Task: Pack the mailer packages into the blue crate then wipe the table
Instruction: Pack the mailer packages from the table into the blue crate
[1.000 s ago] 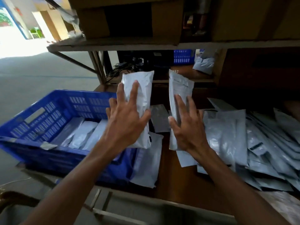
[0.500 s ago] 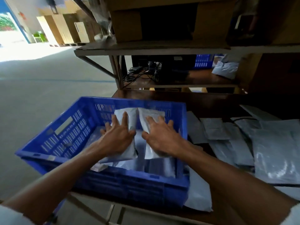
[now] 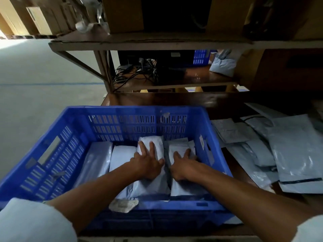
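Note:
The blue crate point(image 3: 52, 154) stands at the table's left end, in front of me. Both my hands are down inside it. My left hand point(image 3: 148, 163) lies spread on a white mailer package point(image 3: 153, 142), thumb over its right edge. Beside it, my right hand point(image 3: 183, 165) holds a second mailer package point(image 3: 180, 145) against the crate's right side. Two more mailers point(image 3: 120, 158) lie flat on the crate floor to the left. A pile of grey mailers point(image 3: 288, 154) covers the brown table point(image 3: 174, 100) to the right of the crate.
A low shelf point(image 3: 157, 42) with cardboard boxes overhangs the back of the table. Beneath it sit tangled black cables point(image 3: 132, 72) and another blue crate point(image 3: 201, 56). Bare concrete floor point(image 3: 43, 84) lies to the left. A crumpled label point(image 3: 122, 205) hangs on the crate's near rim.
Both hands carried a mailer each from above the table leftward into the crate and lowered them to its floor. My view moved left and closer over the crate.

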{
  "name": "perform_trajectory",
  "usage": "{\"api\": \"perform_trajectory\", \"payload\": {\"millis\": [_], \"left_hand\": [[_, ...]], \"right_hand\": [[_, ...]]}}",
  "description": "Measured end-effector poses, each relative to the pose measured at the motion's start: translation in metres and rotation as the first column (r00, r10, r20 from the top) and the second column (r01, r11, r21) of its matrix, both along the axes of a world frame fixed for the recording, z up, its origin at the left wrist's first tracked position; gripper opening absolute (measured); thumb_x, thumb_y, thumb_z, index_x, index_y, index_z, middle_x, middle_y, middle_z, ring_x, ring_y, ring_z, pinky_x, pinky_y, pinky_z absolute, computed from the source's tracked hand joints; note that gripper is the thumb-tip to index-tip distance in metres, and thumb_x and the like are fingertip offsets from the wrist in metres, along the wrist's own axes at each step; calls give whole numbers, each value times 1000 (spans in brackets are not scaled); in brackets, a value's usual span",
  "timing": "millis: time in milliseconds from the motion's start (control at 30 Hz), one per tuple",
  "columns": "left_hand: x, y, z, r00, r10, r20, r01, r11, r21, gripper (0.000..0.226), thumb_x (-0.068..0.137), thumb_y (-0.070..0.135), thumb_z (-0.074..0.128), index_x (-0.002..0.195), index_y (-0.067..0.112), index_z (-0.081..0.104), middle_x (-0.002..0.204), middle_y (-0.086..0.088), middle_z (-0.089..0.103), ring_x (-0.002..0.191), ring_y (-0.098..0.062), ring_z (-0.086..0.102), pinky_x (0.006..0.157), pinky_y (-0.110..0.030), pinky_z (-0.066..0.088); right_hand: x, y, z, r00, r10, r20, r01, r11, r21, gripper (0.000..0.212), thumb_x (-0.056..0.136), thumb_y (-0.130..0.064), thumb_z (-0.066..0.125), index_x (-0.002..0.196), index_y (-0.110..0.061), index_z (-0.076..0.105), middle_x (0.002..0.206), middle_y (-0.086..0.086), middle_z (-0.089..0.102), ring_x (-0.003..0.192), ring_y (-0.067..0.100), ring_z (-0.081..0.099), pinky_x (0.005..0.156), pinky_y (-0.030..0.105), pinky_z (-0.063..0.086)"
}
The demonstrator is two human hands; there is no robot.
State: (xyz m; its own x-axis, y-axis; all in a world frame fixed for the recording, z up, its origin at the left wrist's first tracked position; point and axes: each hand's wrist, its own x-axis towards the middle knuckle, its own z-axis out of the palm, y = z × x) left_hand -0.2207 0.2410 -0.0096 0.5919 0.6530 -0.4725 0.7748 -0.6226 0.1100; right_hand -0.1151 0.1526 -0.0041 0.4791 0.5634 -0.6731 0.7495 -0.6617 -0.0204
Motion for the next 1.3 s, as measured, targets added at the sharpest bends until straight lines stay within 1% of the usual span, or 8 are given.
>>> {"api": "perform_trajectory", "payload": {"millis": [233, 567, 633, 733, 900, 1067, 1200, 1300], "left_hand": [[-11, 11, 14, 966, -200, -165, 202, 979, 1, 95, 96, 73, 27, 153, 22, -31, 158, -20, -35, 142, -42, 38, 116, -51, 30], [-6, 3, 4, 980, -185, -79, 187, 982, 13, 96, 96, 73, 27, 152, 22, -33, 155, -23, -39, 140, -41, 41, 113, -48, 36], [-5, 2, 7, 985, -158, -68, 160, 987, 22, 97, 96, 73, 28, 153, 21, -30, 156, -24, -36, 141, -42, 40, 113, -49, 36], [-2, 3, 14, 989, -101, -104, 109, 991, 74, 97, 94, 77, 25, 156, 22, -24, 159, -22, -31, 142, -43, 37, 113, -50, 36], [16, -10, 58, 969, -217, 122, 160, 919, 359, 80, 97, 69, 27, 160, 24, 8, 165, -16, 11, 138, -43, 38, 107, -56, 36], [64, -81, 117, 746, -334, 577, 133, 922, 362, 62, 97, 62, 42, 149, 28, 34, 147, -6, 43, 133, -31, 43, 109, -50, 30], [114, -164, 129, 643, -430, 634, 218, 896, 387, 61, 97, 57, 46, 149, 30, 31, 146, -1, 40, 131, -23, 41, 110, -44, 30], [148, -218, 107, 708, -423, 565, 254, 900, 355, 62, 96, 54, 48, 150, 26, 30, 150, -5, 37, 135, -27, 36, 113, -47, 27]], "right_hand": [[14, 4, -2, 990, 136, 24, -127, 966, -223, 88, 100, -16, 46, 154, -22, -23, 160, 19, -28, 150, 46, 8, 118, 54, 25], [13, -3, 9, 954, 297, 47, -280, 933, -225, 89, 99, -10, 47, 155, -18, -22, 162, 25, -17, 146, 44, 25, 113, 52, 35], [12, -6, 21, 938, 336, 85, -322, 936, -143, 77, 97, -12, 54, 160, -10, 8, 162, 24, 18, 138, 38, 41, 102, 44, 44], [13, -14, 51, 925, 338, 175, -366, 915, 169, 34, 95, -11, 52, 128, -8, 59, 129, 14, 58, 104, 31, 61, 74, 37, 47], [57, -43, 89, 976, 33, 217, -194, 590, 784, 27, 95, -23, 47, 116, -23, 65, 116, 5, 69, 103, 26, 65, 87, 45, 54], [135, -111, 97, 950, -217, 225, -164, 266, 950, 26, 94, -15, 51, 113, -23, 67, 110, 0, 71, 97, 16, 66, 85, 40, 57], [190, -169, 74, 941, -276, 195, -81, 377, 923, 24, 95, -14, 58, 117, -19, 68, 113, 3, 71, 101, 18, 66, 83, 33, 54], [222, -206, 45, 930, -313, 192, -3, 516, 857, 26, 92, -19, 55, 116, -17, 67, 111, 7, 70, 99, 27, 65, 77, 34, 50]]}}
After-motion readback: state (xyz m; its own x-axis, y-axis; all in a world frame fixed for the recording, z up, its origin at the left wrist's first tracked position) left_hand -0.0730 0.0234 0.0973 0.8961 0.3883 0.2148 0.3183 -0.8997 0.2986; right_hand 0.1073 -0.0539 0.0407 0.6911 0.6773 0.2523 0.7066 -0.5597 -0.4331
